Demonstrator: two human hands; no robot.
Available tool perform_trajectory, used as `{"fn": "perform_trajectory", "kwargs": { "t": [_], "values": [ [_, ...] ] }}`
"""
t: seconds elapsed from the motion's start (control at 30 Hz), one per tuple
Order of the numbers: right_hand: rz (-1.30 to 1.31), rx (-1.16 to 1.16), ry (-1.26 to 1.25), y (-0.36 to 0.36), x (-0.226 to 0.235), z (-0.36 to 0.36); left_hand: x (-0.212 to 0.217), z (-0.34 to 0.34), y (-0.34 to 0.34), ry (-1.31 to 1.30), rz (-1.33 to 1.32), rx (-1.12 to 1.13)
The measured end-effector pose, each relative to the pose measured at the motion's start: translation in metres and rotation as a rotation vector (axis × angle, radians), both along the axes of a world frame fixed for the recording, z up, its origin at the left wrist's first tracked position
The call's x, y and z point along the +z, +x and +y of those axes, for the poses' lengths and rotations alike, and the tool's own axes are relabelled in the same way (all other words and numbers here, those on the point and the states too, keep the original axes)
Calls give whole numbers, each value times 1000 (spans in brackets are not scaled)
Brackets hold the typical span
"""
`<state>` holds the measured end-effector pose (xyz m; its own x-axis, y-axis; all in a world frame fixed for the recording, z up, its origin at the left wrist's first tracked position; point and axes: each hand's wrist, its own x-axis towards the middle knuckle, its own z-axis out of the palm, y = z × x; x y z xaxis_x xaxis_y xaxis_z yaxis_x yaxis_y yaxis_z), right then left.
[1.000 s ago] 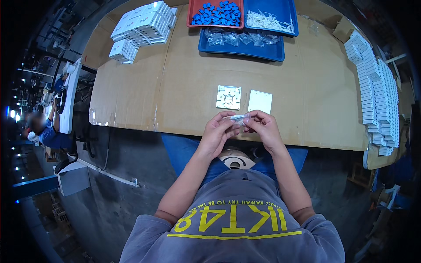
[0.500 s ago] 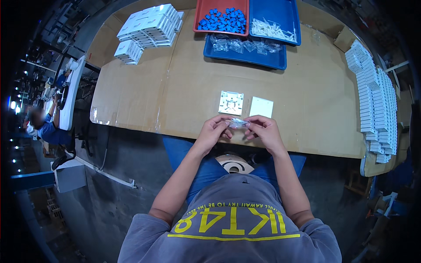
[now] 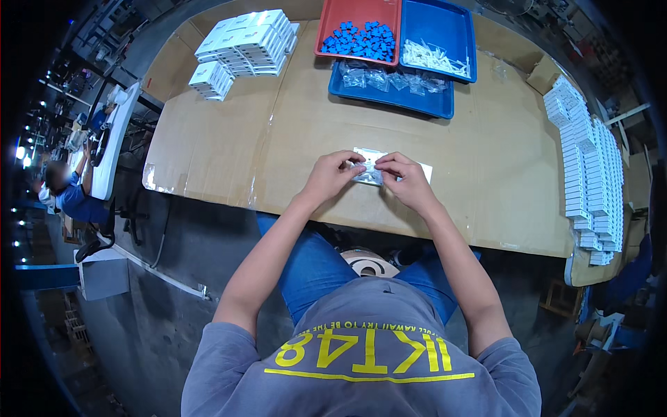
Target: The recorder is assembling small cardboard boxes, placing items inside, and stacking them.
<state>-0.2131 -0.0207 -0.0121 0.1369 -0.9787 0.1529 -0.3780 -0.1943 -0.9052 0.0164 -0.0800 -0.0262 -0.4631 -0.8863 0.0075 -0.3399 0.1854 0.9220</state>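
Near the table's front edge, my left hand [image 3: 329,175] and my right hand [image 3: 408,182] face each other with fingers pinched. Between the fingertips is a small clear plastic packet [image 3: 369,168]; its contents are too small to make out. Directly beneath it lies a square white housing part [image 3: 375,153], now largely covered by the fingers. To its right, a flat white cover [image 3: 426,171] shows only partly behind my right hand.
Farther back stand a red tray [image 3: 324,43] of blue pieces, a blue tray [image 3: 438,21] of white sticks, and another blue tray [image 3: 417,104] with clear packets. White boxes [image 3: 243,43] are stacked back left. White parts [image 3: 590,167] line the right edge. A person [image 3: 80,198] sits far left.
Both hands have moved forward, away from my body, carrying the clear packet from the table's front edge to over the white housing part. The view has shifted slightly.
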Motion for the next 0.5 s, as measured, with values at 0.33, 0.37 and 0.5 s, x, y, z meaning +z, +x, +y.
{"fn": "perform_trajectory", "kwargs": {
  "t": [0.33, 0.37, 0.5],
  "values": [
    [201, -1, -165, 7, -19, -4, -13, -7, -5, -614, -186, -48],
    [204, -13, -170, 8, -19, -5, -12, -6, -5, -647, -191, -31],
    [202, -59, -221, 11, -12, -8, -15, -6, -7, -640, -216, -15]
  ]
}}
